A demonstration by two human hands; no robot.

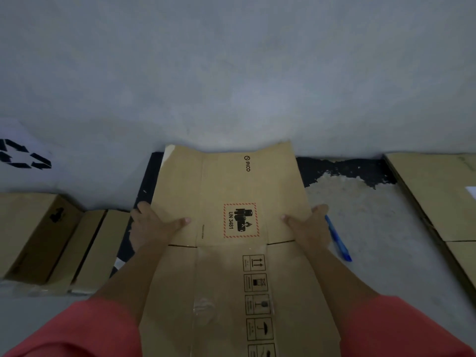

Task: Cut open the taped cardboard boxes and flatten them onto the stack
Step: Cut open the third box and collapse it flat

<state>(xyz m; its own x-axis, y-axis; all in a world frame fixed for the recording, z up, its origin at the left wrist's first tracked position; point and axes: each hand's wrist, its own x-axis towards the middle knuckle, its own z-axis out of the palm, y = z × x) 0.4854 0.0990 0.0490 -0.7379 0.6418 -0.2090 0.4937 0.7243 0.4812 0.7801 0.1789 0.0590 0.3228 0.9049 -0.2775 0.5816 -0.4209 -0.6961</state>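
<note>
Cardboard in hand: one flattened box, PICO print and a UN 3481 battery label face up, held flat at centre frame with its far flaps reaching to 12 o'clock, close to the grey wall. A strip of clear tape clings to the near panel.

Left hand grips the box's 9 o'clock edge, thumb flat on top, fingers curled around the edge. Right hand mirrors it on the 3 o'clock edge; its fingers are hidden beneath.

Blue-handled tool, cutter or pen, too blurred to tell, lies on the concrete floor just beside the right hand. Stack of flat cardboard lies at 3 o'clock, well apart. Uncut cartons sit at 9 o'clock.

Judgement: cutting and collapsing are done for this box; the step in hand is carrying it to the stack. Next move calls for a swing toward 3 o'clock, keeping the sheet level, clearing the tool, then squaring its edges on the pile before letting go.
</note>
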